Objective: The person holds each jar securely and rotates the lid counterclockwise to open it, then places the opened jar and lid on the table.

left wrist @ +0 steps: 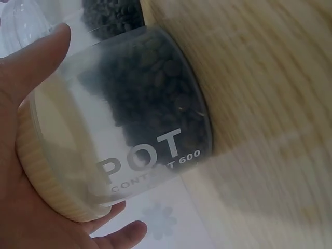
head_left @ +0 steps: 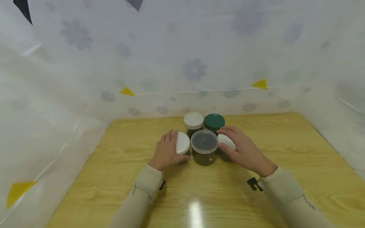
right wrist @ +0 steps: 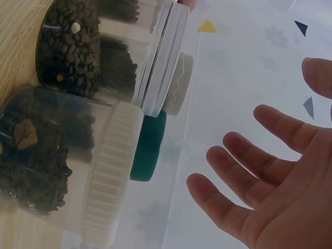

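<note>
Five or so jars are out of my count, but several lidded clear jars stand together on the table. My left hand (head_left: 166, 152) wraps the left jar (head_left: 182, 143), which has a white lid; its thumb lies along the near side and its palm against the lid. Dark bean-like pieces fill part of this jar in the left wrist view. My right hand (head_left: 245, 148) is spread over the right white-lidded jar (head_left: 227, 142); in the right wrist view its fingers stand apart from the ribbed lid (right wrist: 111, 171). Between them is a clear-lidded jar (head_left: 204, 155).
Behind stand a white-lidded jar (head_left: 193, 121) and a green-lidded jar (head_left: 214, 122). The wooden table (head_left: 131, 136) ends at a flower-patterned curtain (head_left: 159, 63), which also hangs at both sides. Light glares off the table's near part.
</note>
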`<action>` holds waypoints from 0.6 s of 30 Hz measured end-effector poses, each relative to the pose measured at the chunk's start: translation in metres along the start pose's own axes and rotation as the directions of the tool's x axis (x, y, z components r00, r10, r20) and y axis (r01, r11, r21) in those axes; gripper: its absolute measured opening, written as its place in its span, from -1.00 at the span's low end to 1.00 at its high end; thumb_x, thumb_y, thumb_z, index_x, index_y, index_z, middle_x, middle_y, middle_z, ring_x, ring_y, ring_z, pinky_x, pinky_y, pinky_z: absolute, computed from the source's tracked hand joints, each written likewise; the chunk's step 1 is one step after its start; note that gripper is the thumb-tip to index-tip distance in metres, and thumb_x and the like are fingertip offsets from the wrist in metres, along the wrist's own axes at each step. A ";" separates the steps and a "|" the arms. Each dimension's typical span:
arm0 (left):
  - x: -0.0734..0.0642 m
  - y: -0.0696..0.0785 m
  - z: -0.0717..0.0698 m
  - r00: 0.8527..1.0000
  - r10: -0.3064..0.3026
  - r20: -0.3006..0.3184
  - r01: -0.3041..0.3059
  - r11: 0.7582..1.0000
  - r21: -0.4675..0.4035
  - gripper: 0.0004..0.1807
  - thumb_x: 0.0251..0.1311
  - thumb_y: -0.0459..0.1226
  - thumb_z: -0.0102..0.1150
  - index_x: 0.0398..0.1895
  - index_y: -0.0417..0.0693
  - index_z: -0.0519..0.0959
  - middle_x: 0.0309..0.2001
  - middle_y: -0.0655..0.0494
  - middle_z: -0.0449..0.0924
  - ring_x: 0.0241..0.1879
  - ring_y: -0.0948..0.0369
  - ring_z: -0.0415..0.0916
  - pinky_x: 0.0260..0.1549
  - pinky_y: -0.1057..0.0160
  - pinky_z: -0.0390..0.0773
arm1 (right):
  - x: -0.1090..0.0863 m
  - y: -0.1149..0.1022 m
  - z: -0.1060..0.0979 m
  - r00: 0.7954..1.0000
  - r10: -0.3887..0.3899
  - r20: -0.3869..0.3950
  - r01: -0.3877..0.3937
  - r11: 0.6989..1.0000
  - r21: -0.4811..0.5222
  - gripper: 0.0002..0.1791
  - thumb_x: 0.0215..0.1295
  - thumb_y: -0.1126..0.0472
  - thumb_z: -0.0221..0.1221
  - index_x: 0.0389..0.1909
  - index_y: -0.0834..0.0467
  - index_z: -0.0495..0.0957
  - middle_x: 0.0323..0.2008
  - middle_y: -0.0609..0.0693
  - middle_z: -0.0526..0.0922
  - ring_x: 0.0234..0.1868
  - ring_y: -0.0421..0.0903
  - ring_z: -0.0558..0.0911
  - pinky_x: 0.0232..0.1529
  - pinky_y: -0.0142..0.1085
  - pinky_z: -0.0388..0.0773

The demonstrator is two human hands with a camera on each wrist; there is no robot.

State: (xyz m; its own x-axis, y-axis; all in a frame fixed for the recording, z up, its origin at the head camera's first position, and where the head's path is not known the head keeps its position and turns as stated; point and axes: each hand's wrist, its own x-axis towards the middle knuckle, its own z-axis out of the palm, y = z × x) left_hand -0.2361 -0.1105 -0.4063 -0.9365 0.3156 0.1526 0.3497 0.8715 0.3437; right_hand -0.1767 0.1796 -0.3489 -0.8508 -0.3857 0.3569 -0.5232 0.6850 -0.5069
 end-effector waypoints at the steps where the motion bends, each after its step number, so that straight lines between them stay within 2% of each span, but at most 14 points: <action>1: -0.001 0.000 0.001 1.000 -0.007 0.000 0.007 1.000 0.006 0.22 -0.13 0.20 0.47 0.53 -0.15 0.10 0.50 -0.25 0.11 0.41 -0.23 0.19 0.19 -0.28 0.41 | 0.000 0.000 0.000 1.000 -0.002 0.003 0.002 1.000 -0.002 -0.48 0.44 0.00 0.13 0.32 0.13 0.41 0.34 0.19 0.39 0.36 0.20 0.40 0.26 0.22 0.39; 10: -0.002 0.000 0.003 1.000 -0.027 -0.010 0.027 1.000 0.010 0.20 -0.13 0.18 0.48 0.53 -0.11 0.11 0.46 -0.21 0.18 0.29 -0.23 0.32 0.07 -0.18 0.53 | 0.002 -0.003 0.004 1.000 -0.005 0.004 0.005 1.000 0.024 -0.49 0.44 0.01 0.14 0.31 0.15 0.42 0.32 0.15 0.41 0.35 0.18 0.41 0.27 0.21 0.37; 15: -0.001 0.001 -0.001 1.000 -0.016 0.018 0.015 0.998 0.054 0.25 -0.17 0.24 0.47 0.54 -0.09 0.08 0.46 -0.19 0.18 0.23 -0.22 0.37 -0.05 -0.18 0.57 | 0.001 -0.002 0.005 1.000 0.013 -0.016 -0.012 1.000 0.025 -0.50 0.43 0.03 0.15 0.30 0.15 0.43 0.32 0.15 0.41 0.35 0.19 0.40 0.27 0.21 0.38; 18: -0.002 0.001 -0.003 0.999 -0.020 0.039 0.017 0.997 0.072 0.25 -0.17 0.25 0.46 0.54 -0.09 0.08 0.45 -0.19 0.18 0.20 -0.21 0.39 -0.10 -0.18 0.57 | 0.000 -0.001 0.007 1.000 -0.005 -0.014 0.006 1.000 0.013 -0.51 0.43 0.03 0.15 0.28 0.15 0.44 0.29 0.15 0.43 0.33 0.19 0.42 0.26 0.20 0.38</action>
State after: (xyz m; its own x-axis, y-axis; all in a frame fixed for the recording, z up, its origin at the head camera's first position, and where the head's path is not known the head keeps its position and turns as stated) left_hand -0.2340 -0.1110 -0.4031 -0.9434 0.3128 0.1099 0.3313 0.9016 0.2782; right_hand -0.1766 0.1742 -0.3542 -0.8471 -0.3807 0.3707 -0.5286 0.6746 -0.5153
